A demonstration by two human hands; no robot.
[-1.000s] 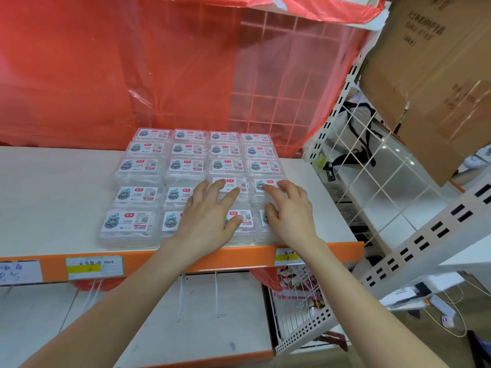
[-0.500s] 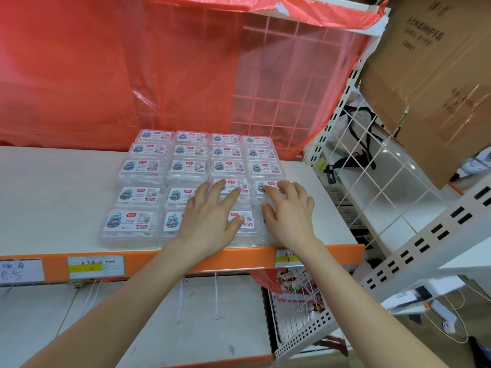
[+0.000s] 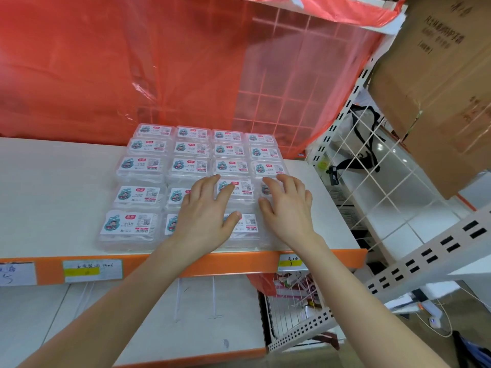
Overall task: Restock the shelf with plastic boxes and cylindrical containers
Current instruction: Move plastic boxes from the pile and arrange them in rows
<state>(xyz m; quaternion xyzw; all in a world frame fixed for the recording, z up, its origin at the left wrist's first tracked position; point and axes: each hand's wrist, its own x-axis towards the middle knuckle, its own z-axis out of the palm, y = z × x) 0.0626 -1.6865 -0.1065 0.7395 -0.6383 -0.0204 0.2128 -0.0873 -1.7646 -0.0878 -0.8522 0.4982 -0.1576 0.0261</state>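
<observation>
A white shelf [image 3: 53,195] with an orange front edge is holding a grid of clear plastic boxes [image 3: 139,166] (four across, five deep) with cartoon labels. Your left hand [image 3: 206,216] is lying flat on the front boxes, fingers spread and straight, gripping nothing. Just beside it, your right hand [image 3: 288,211] is resting on the rightmost column, fingers spread and slightly arched, holding nothing.

White shelf [image 3: 53,197], orange front edge.
Clear plastic boxes [image 3: 138,192] in touching rows under, left of and beyond the left hand [image 3: 204,216].
</observation>
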